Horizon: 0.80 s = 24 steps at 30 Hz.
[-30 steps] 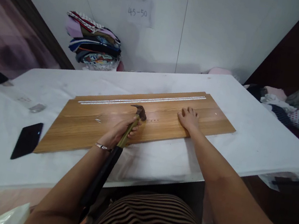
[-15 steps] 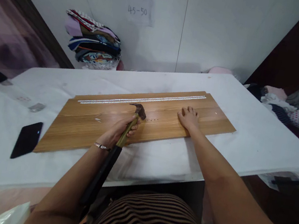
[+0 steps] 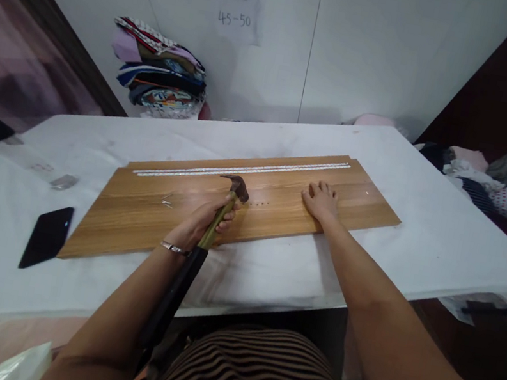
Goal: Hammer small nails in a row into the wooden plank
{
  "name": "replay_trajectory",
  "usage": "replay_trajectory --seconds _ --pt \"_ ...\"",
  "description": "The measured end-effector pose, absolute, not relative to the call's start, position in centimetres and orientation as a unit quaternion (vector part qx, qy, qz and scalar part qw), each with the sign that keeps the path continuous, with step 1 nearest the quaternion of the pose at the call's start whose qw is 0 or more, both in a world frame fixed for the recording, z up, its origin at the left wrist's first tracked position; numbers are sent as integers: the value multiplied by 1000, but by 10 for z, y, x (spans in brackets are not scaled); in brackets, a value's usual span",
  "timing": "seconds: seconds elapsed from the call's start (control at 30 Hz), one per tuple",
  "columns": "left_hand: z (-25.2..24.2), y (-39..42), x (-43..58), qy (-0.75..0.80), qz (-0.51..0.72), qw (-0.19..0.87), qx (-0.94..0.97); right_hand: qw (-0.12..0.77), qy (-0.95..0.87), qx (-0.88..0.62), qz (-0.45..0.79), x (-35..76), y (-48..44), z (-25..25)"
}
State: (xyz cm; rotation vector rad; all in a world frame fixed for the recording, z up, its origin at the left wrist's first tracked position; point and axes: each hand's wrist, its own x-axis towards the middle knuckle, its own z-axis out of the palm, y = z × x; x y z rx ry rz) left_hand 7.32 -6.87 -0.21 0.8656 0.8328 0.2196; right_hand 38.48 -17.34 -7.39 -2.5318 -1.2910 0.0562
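"If we go by the head view, where is the hammer (image 3: pixel 203 245) from the fingers?"

"It's within the left hand (image 3: pixel 203 217), whose fingers are curled around the handle high up, close below the metal head (image 3: pixel 238 188). Its long axis runs from that head, just beyond those fingers, back past the wrist toward the body. Whether the head touches the wooden board (image 3: pixel 125 227), I can't tell."

"And the row of dark dots (image 3: pixel 257 203)?"

"On the board, just right of the left fingers. The hammer's face is turned that way, its claw to the left. The right hand (image 3: pixel 321 201) rests past the row's other end, palm down, fingers bent and slightly parted on the board."

"So which hand is nearer?"

"The left, I'd say, and to the thin silvery pieces (image 3: pixel 166 203) as well: they lie left of its fingers, pointing different ways."
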Motion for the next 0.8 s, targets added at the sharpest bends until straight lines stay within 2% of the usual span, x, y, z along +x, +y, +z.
replay_trajectory --seconds 0.8 --pt "-1 -70 73 390 103 826 395 144 -450 -881 21 385 -173 -75"
